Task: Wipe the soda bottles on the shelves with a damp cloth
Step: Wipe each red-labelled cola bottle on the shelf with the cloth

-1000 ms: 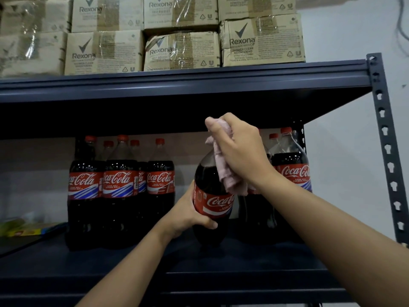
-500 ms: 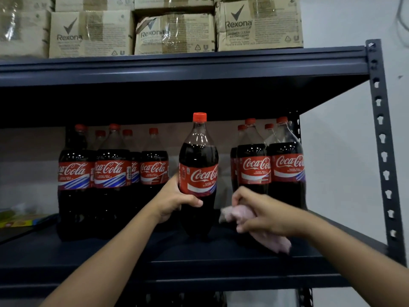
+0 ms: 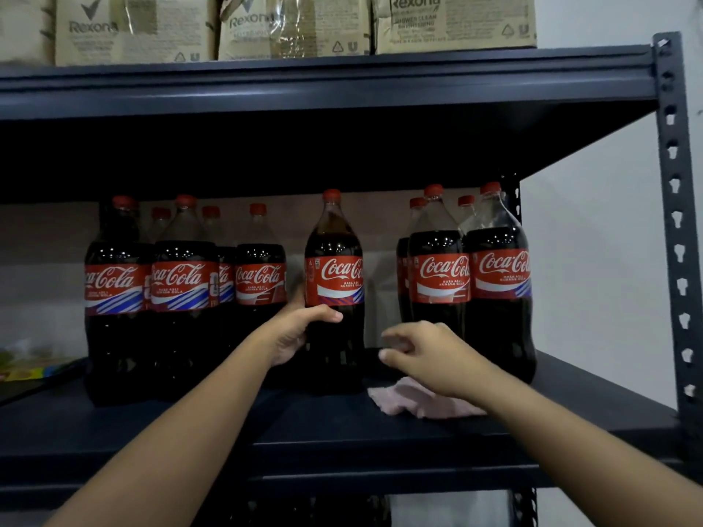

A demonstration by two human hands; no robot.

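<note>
Under the slack, empty right hand (image 3: 430, 355) lies the cloth (image 3: 414, 403); left hand (image 3: 295, 332) grips a bottle (image 3: 334, 294), best steadied upright.

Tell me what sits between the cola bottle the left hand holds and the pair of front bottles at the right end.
Head view: only bare dark shelf and back wall between the held red-labelled cola bottle and the right-hand bottles; the open right hand hovers in front, pink cloth below.

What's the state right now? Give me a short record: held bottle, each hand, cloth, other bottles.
held bottle: middle bottle, upright on the shelf
left hand: left hand grips its lower body
right hand: right hand holds nothing, above the cloth
cloth: pink cloth lies on the shelf, right of the held bottle
other bottles: left group, right group, untouched
</note>
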